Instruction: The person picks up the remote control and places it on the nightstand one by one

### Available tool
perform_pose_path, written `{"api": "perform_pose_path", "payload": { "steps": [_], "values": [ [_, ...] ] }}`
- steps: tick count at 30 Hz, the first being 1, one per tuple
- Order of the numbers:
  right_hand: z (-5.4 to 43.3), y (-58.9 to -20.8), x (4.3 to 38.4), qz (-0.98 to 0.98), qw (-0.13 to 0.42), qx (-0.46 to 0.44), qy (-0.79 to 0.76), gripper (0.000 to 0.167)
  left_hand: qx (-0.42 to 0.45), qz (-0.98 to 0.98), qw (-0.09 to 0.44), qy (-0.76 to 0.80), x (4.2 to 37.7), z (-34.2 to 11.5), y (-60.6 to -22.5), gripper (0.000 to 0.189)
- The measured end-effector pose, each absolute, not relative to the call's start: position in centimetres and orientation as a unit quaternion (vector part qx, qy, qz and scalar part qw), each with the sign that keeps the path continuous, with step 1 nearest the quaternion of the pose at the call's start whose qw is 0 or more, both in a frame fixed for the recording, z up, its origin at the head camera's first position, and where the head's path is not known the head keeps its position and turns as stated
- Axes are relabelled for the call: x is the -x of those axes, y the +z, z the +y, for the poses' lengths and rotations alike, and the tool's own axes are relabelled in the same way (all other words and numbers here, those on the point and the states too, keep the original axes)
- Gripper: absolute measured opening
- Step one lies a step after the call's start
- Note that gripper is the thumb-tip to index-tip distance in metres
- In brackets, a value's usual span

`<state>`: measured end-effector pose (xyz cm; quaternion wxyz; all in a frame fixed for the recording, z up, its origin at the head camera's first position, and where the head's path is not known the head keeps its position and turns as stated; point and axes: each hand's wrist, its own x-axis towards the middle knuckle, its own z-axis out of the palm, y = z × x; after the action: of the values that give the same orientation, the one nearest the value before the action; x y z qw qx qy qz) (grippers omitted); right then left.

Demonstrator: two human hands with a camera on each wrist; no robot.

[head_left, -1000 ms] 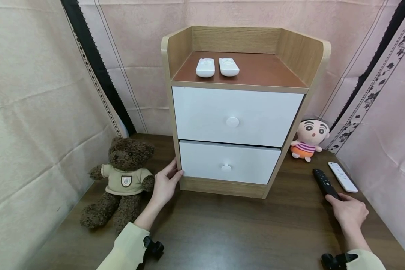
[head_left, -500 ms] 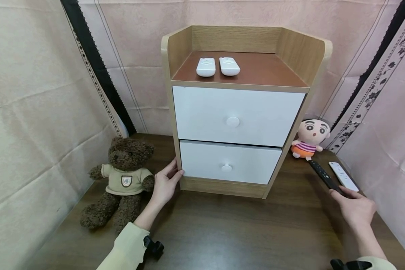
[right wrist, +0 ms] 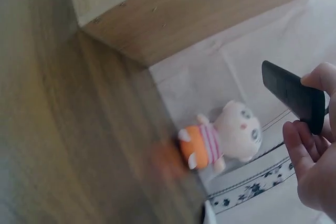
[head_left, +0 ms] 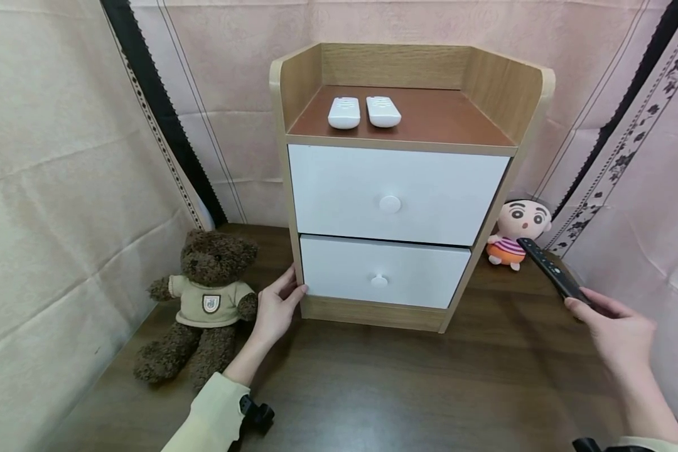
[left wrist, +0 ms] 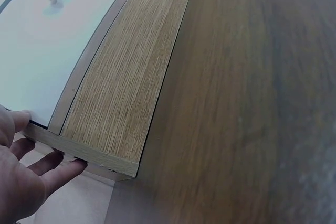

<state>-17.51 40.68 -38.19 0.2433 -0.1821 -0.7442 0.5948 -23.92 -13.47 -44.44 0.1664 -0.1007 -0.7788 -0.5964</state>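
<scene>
Clearly, the right grip (head_left: 616, 329) has hold of the black remote (head_left: 550, 270) by its near end, thumb along the left edge and fingers on the other side, and the remote is up in the air above the right part of the bench (head_left: 373, 383), its far end pointing away and leftward. With so much of its length out in front of the pinch, it would probably tip if the pressure slackened, so a firm, even squeeze seems wise. In the head view the far end overlaps the plush doll (head_left: 521, 223) (the right wrist view shows a gap between the 2), which suggests a little more lift before any sideways swing. The cabinet (head_left: 395, 65) deserves the same care: its right side stands near the doll, and the 2 white remotes (head_left: 344, 113) on its top could be nudged by a careless pass. Meanwhile the left grip (head_left: 274, 307) clasps the cabinet's lower left edge, thumb in front, fingers against the outer side; light steadying should do there, since a pull might shift the whole piece.
</scene>
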Motion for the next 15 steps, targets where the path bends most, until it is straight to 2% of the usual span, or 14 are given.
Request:
{"api": "perform_pose_path", "payload": {
  "steps": [6,15],
  "values": [
    [39.5,-36.0,16.7,-0.664,0.262,0.145,0.685,0.027,0.1,-0.778,0.163,-0.599,23.9,-13.5,-44.5,0.058],
    [36.8,-32.8,16.0,-0.5,0.333,0.001,0.799,0.039,0.099,-0.779,0.162,-0.597,23.9,-13.5,-44.4,0.059]
  ]
}}
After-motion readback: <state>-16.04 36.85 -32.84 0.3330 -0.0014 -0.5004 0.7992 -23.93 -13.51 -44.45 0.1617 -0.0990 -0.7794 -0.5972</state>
